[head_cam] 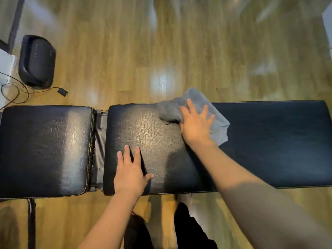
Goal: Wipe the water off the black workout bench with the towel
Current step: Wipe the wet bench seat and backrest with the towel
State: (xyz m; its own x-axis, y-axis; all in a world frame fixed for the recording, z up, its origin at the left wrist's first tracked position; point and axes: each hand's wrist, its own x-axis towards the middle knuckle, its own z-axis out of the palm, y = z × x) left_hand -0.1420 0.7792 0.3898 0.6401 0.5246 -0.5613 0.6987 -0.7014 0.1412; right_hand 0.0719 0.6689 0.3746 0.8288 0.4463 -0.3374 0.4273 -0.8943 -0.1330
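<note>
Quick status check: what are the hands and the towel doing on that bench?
Right hand flat on grey towel, pressing it to bench. Left hand open, resting on pad. Nothing in the way.

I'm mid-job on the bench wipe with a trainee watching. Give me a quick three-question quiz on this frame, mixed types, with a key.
1. True or false: the left hand holds the grey towel.
2. Multiple choice: the towel lies on the long pad of the black workout bench at its A) far edge, B) near edge, C) right end.
3. Short answer: what lies on the wooden floor past the short pad?

Key:
1. False. The right hand presses on it with fingers spread; the left lies flat on bare pad.
2. A.
3. A dark rounded device and a thin cable.
</note>
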